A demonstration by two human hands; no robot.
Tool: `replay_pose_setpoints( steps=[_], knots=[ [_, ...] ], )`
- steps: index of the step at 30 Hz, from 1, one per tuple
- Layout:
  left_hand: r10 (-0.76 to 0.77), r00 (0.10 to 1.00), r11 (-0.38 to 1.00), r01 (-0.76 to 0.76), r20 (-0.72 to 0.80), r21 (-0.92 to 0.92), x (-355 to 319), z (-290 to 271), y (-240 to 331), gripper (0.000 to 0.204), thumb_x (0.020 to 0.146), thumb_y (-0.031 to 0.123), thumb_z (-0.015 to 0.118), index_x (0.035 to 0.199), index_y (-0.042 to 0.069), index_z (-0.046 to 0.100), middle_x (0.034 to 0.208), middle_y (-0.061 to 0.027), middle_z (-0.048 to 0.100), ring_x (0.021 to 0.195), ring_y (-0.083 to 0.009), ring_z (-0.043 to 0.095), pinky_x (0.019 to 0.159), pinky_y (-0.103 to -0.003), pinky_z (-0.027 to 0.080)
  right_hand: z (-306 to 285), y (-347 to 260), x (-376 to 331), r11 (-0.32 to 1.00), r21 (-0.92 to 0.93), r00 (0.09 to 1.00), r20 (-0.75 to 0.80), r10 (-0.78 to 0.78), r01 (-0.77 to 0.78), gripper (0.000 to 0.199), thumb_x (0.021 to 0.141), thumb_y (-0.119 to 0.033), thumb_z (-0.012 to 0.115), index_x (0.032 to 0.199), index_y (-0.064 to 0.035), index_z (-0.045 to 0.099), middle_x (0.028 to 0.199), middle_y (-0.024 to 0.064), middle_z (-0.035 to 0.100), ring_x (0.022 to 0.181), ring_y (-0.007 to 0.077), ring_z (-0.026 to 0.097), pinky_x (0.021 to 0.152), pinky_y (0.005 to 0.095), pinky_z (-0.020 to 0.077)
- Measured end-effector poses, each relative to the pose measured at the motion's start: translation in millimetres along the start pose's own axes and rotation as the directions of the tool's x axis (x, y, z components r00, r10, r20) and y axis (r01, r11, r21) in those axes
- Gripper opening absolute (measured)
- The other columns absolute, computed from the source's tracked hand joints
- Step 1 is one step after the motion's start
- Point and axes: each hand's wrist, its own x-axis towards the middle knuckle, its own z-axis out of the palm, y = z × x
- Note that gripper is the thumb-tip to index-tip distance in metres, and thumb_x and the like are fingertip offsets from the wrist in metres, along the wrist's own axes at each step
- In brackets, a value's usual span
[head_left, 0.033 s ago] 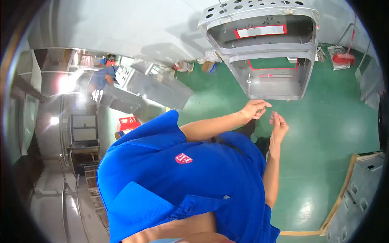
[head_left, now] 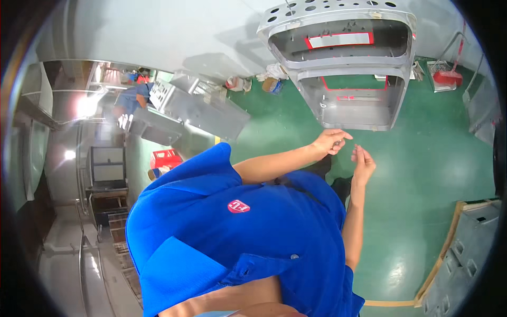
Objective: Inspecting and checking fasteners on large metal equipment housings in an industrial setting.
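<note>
Hovering over green floor point(head_left: 422, 153) by grey housing point(head_left: 348, 67), left hand point(head_left: 328, 142) and right hand point(head_left: 364, 165) curl fingers, contents unclear.

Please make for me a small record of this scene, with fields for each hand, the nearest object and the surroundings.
Left hand: fingers curled, index finger extended; contents too small to tell
Right hand: fingertips drawn together; contents unclear
Hands' relation: close, apart
Nearest object: grey metal frame with two large openings, just above the hands in the picture
Floor: green
Far left: another person beside grey metal housings
</note>
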Motion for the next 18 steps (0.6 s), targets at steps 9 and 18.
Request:
replay_pose_setpoints(
  steps=[9, 18],
  knots=[
    [-0.015, 0.998, 0.987, 0.005, -0.064, -0.162, 13, 16, -7, 0.022, 0.089, 0.008, 0.046, 0.105, -0.002, 0.056, 0.07, -0.003, 0.049, 0.05, -0.0061, 0.037, 0.038, -0.02, 0.026, -44, -36, 74, 0.995, -0.08, 0.998, 0.028, -0.054, 0.056, 0.016, 0.084, -0.01, 0.061, 0.089, 0.0038, 0.068, 0.075, 0.0066, 0.065, 0.061, 0.0105, 0.056, 0.058, 0.022, 0.046],
    [-0.051, 0.989, 0.993, 0.036, -0.139, -0.112, 10, -3, -1, 0.022, 0.093, 0.017, 0.046, 0.106, 0.0, 0.054, 0.068, -0.0006, 0.048, 0.049, -0.0051, 0.035, 0.039, -0.019, 0.024, -59, -68, 159, 0.965, 0.213, 0.977, -0.182, -0.114, 0.152, 0.021, 0.086, -0.012, 0.061, 0.099, 0.0024, 0.066, 0.084, 0.0088, 0.066, 0.069, 0.01, 0.059, 0.063, 0.0215, 0.0484]
  ],
)
